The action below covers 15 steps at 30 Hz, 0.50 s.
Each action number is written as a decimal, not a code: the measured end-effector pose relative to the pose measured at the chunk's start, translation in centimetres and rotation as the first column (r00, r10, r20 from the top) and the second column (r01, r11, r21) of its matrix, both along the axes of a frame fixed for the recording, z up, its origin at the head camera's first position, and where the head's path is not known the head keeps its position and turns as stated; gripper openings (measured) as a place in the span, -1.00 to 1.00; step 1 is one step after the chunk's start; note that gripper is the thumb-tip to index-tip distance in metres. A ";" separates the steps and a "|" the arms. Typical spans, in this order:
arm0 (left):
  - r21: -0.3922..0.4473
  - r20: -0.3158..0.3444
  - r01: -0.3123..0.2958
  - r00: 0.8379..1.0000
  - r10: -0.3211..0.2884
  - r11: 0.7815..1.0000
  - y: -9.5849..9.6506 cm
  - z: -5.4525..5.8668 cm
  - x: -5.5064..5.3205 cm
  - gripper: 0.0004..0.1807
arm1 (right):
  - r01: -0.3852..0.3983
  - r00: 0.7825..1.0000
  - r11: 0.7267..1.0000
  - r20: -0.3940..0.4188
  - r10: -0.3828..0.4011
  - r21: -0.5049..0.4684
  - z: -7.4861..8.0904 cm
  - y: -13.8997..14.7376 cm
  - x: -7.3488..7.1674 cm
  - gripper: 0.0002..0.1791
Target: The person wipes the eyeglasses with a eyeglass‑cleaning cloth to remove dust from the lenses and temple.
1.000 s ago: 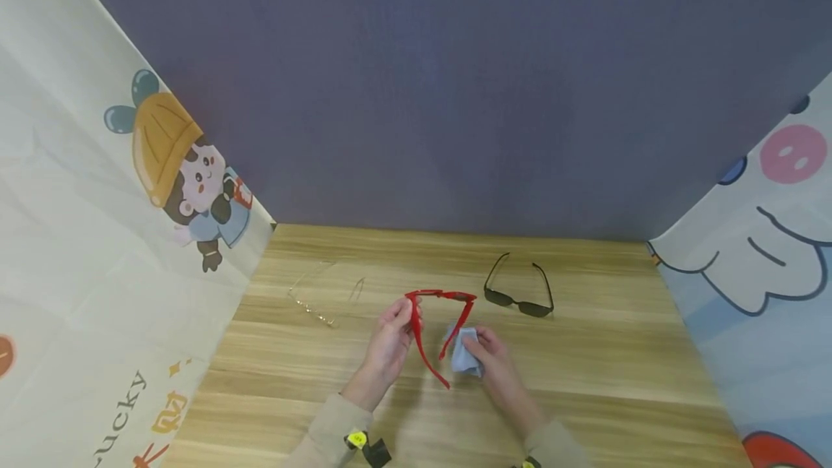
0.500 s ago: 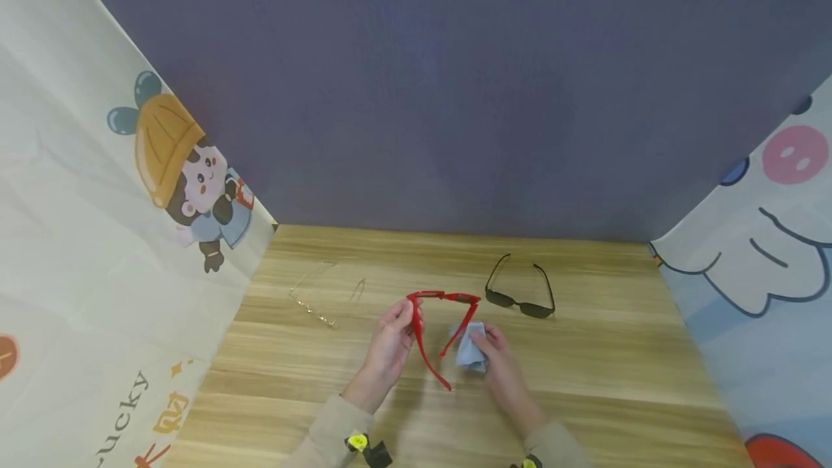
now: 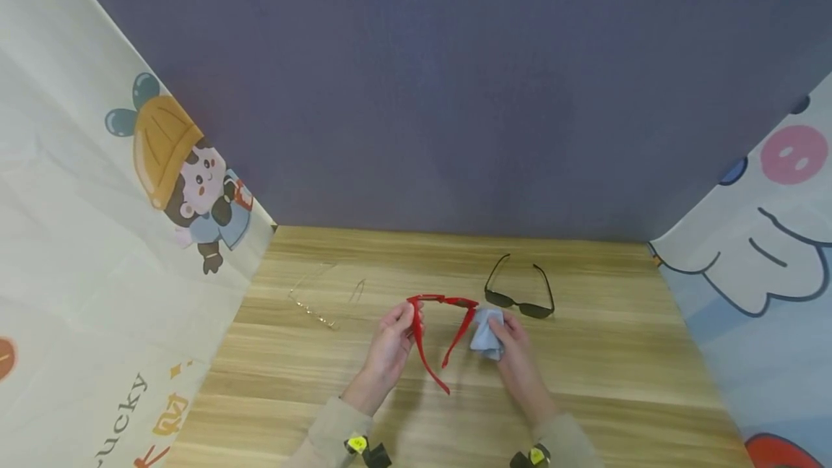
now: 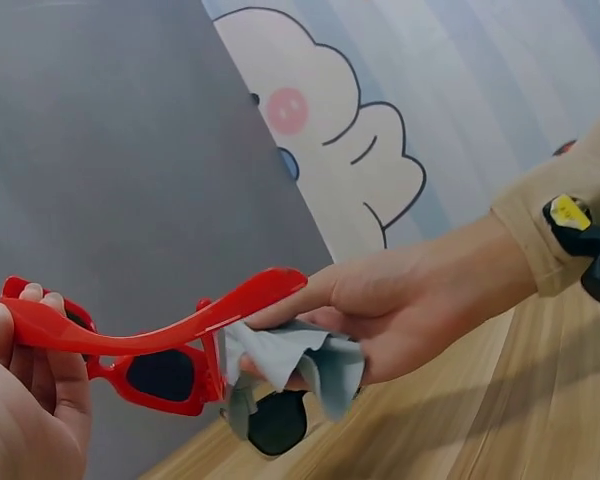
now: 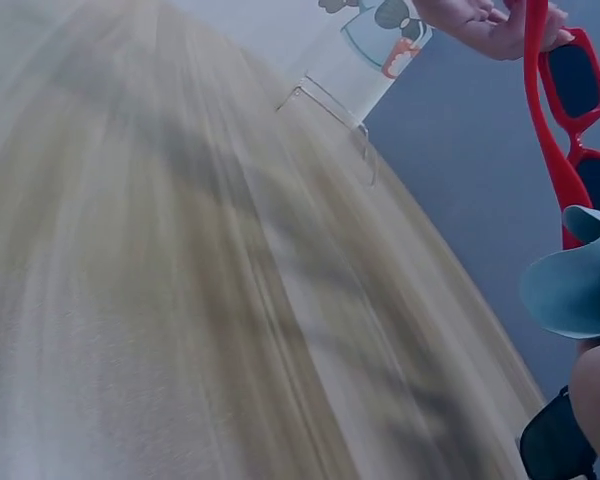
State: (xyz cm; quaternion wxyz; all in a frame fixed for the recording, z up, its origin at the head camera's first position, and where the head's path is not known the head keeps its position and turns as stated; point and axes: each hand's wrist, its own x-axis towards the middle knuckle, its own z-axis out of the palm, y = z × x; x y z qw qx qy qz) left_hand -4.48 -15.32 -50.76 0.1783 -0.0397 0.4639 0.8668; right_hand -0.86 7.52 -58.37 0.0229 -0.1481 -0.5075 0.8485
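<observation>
Red-framed sunglasses (image 3: pixel 418 338) with dark lenses and unfolded temples are held above the table. My left hand (image 3: pixel 388 345) pinches them at the left hinge corner, between thumb and fingers. A light blue cloth (image 3: pixel 486 334) is bunched in my right hand (image 3: pixel 518 356), gripped between thumb and fingers. In the left wrist view the cloth (image 4: pixel 300 360) lies by the right end of the red frame (image 4: pixel 165 380); whether it touches the frame I cannot tell. The right wrist view shows the cloth (image 5: pixel 577 280) overlapping the red temple (image 5: pixel 550 130).
Black sunglasses (image 3: pixel 518 305) lie on the wooden table (image 3: pixel 617 352) beyond my right hand, temples pointing away. Thin wire-framed glasses (image 3: pixel 315 313) rest at the left. A dark panel (image 3: pixel 416 92) stands at the back, with printed cloth walls (image 3: pixel 78 237) at the sides.
My right hand has moved up and to the right with the cloth, from beside the temple's tip toward the right hinge corner. The red sunglasses have shifted only slightly in my left hand.
</observation>
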 end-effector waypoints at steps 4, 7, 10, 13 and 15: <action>-0.047 -0.038 0.027 0.999 -0.029 0.999 -0.1 -0.3 -0.3 -0.81 | 0.006 1.000 1.000 0.008 -0.006 0.004 -0.4 0.2 0.4 -0.82; -0.102 -0.071 0.041 0.996 -0.048 0.994 -0.1 -0.6 -0.6 -0.81 | 0.007 1.000 1.000 0.018 -0.007 0.000 -0.6 0.2 0.7 -0.82; -0.175 -0.112 0.048 0.991 -0.068 0.983 -0.2 -1.1 -1.0 -0.82 | 0.001 1.000 1.000 0.017 -0.002 0.013 -0.7 0.3 1.0 -0.80; -0.261 -0.150 0.046 0.985 -0.087 0.964 -0.3 -1.6 -1.5 -0.85 | 0.004 1.000 1.000 0.006 -0.004 0.022 -0.7 0.3 1.3 -0.82; -0.321 -0.173 0.041 0.980 -0.102 0.946 -0.3 -1.9 -1.8 -0.81 | 0.007 1.000 1.000 0.005 -0.007 0.024 -0.8 0.4 1.5 -0.85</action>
